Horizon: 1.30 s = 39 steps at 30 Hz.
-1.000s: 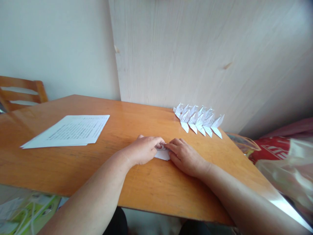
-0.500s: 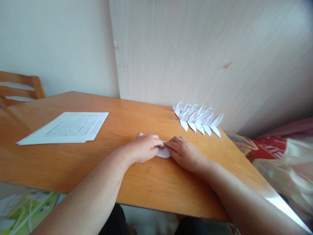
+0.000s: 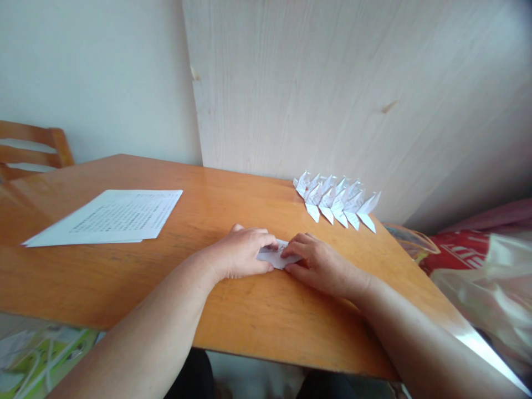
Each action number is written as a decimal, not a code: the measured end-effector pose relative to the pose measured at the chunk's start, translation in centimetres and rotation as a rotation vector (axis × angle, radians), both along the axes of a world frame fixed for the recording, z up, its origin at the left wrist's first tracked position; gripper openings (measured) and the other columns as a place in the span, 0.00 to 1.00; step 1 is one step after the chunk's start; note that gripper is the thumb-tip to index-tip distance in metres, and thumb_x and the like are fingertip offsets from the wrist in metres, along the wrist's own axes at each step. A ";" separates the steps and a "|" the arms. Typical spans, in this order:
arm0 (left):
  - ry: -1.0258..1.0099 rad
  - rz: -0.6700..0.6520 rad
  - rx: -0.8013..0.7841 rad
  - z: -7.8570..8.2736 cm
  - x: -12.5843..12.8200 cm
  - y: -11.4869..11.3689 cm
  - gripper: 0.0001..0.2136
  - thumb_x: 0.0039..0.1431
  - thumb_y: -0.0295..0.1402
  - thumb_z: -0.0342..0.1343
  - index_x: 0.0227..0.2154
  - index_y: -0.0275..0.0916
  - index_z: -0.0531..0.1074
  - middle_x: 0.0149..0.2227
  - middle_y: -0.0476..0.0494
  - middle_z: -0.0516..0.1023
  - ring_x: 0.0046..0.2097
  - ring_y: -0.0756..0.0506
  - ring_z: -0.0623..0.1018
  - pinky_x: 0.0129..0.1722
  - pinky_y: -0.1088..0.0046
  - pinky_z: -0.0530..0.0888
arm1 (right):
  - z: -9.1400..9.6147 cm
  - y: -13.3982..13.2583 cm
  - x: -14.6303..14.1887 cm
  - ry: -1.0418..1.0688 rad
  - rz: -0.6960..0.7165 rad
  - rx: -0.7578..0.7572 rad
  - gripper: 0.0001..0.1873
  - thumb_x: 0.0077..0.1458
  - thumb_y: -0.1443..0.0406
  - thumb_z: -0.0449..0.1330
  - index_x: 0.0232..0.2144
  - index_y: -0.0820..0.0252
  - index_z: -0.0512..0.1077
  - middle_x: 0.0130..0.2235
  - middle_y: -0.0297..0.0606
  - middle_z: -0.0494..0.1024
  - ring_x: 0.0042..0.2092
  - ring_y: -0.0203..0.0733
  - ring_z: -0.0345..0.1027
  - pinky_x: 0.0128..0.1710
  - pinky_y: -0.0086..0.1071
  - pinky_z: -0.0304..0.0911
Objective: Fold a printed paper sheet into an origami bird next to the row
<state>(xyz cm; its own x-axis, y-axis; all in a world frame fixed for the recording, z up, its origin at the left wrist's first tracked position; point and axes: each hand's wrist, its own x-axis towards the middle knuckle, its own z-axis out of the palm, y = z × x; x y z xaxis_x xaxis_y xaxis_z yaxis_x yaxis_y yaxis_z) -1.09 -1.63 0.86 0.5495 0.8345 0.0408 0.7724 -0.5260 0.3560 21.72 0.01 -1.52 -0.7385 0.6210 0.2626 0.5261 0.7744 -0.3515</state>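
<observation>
A small folded piece of white paper point(image 3: 275, 257) lies on the wooden table between my two hands. My left hand point(image 3: 243, 252) has its thumb at the near edge of the paper and its fingers on the far left side. From the right, my right hand point(image 3: 313, 260) holds the other end, fingertips on top and thumb at the near edge. Part of the paper is hidden under the fingers. Beyond my right hand, several folded paper pieces point(image 3: 338, 202) with raised points stand in rows near the table's far edge.
A stack of printed sheets point(image 3: 120, 219) rests on the table point(image 3: 233, 316) at the left. Behind it is a wooden chair point(image 3: 58, 147). Past the right edge are a red bag point(image 3: 459, 249) and a pale plastic bag point(image 3: 490, 282). A pale board point(image 3: 299, 88) rises behind the table.
My thumbs have moved down to the paper's near edge and the fingers have spread away from its middle. More of the folded paper shows between my hands.
</observation>
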 end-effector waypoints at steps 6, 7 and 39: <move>-0.009 -0.004 0.021 -0.4 0.0 0.1 0.08 0.58 0.39 0.56 0.39 0.46 0.73 0.40 0.49 0.76 0.43 0.44 0.72 0.43 0.68 0.61 | -0.2 0.3 0.2 0.008 0.027 0.012 0.09 0.58 0.69 0.59 0.41 0.55 0.76 0.40 0.38 0.76 0.42 0.41 0.68 0.42 0.34 0.63; -0.011 -0.006 0.029 -0.5 0.0 0.1 0.08 0.59 0.41 0.56 0.39 0.45 0.73 0.39 0.49 0.75 0.42 0.44 0.72 0.42 0.68 0.61 | -0.2 0.3 0.3 0.013 0.034 0.016 0.09 0.59 0.69 0.59 0.41 0.54 0.76 0.40 0.38 0.76 0.42 0.41 0.68 0.42 0.34 0.63; -0.005 0.028 0.038 -1.5 -0.2 0.9 0.09 0.63 0.36 0.50 0.32 0.42 0.74 0.38 0.48 0.74 0.40 0.46 0.72 0.41 0.69 0.63 | -1.9 1.2 -1.0 0.102 -0.184 -0.148 0.05 0.61 0.66 0.56 0.33 0.58 0.71 0.33 0.35 0.74 0.34 0.38 0.67 0.33 0.30 0.59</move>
